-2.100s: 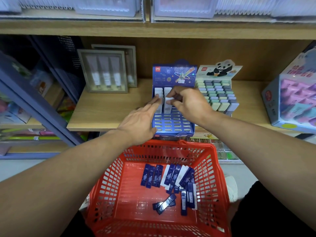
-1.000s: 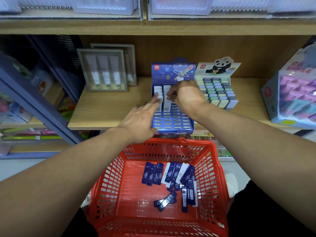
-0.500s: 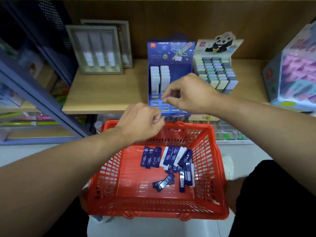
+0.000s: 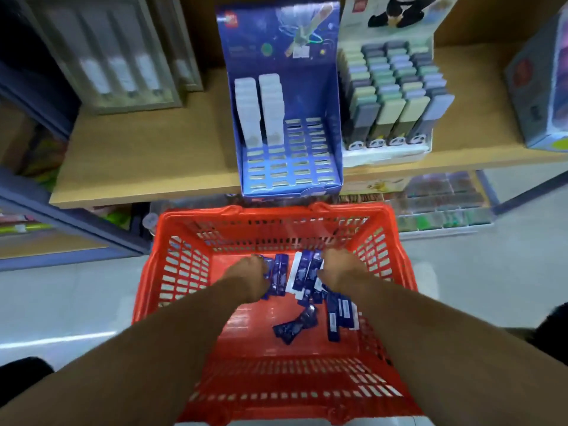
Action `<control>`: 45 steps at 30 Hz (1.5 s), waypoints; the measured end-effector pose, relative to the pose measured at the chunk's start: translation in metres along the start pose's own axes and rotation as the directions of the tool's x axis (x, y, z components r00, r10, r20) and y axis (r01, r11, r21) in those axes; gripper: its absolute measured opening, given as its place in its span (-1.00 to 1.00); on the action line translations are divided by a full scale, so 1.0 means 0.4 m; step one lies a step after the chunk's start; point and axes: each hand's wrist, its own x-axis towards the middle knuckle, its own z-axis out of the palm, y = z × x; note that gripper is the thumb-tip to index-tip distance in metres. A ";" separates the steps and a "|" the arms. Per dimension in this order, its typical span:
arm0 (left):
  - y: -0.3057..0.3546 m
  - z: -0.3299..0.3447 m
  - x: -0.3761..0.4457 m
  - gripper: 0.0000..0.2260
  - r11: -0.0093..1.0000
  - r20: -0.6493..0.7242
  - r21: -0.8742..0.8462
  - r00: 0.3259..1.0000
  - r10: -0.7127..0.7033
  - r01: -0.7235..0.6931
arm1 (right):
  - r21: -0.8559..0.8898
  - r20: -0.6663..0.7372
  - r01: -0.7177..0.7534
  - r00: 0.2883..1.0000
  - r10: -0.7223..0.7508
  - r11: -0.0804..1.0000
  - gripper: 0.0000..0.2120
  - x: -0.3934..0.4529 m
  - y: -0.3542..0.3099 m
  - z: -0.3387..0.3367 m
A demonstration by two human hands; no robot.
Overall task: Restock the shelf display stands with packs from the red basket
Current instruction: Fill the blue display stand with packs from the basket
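Both hands (image 4: 250, 279) (image 4: 336, 272) among packs (image 4: 302, 276) in red basket (image 4: 172, 272); fingers hidden, grip unclear.

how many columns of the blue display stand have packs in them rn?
2. Both sit at the back of the blue display stand: the leftmost column and the one next to it. The two columns to their right show only open slots.
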 end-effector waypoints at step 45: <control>-0.022 0.023 -0.041 -0.62 0.984 -0.047 -0.127 0.992 0.118 -0.123 | -0.240 -0.168 0.064 0.980 -0.106 0.969 -0.88 -0.068 -0.030 -0.078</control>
